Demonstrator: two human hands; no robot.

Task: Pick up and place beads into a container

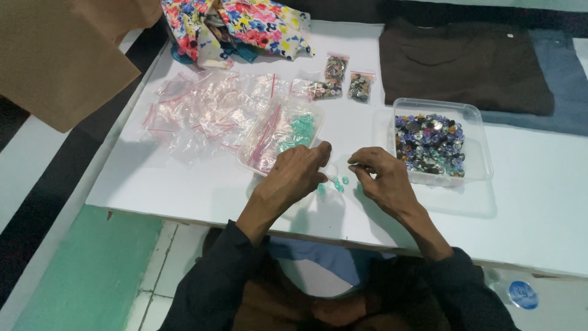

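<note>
Just under the left grip (300, 171) lie glossy teal plastic buttons (339, 183) on a smooth, matt white counter (184, 184). Beside the right grip (383, 178), a clear plastic tub (481, 147); beyond, crinkled shiny bags (202, 110) and matt brown cloth (459, 67).

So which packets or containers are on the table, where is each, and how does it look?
Empty zip bags: left of centre, small, clear, red-edged.
Filled bags: far middle, three, clear, holding dark beads.
Left tub: clear, with bags and teal beads.
Right tub: clear, with mixed beads.
</note>
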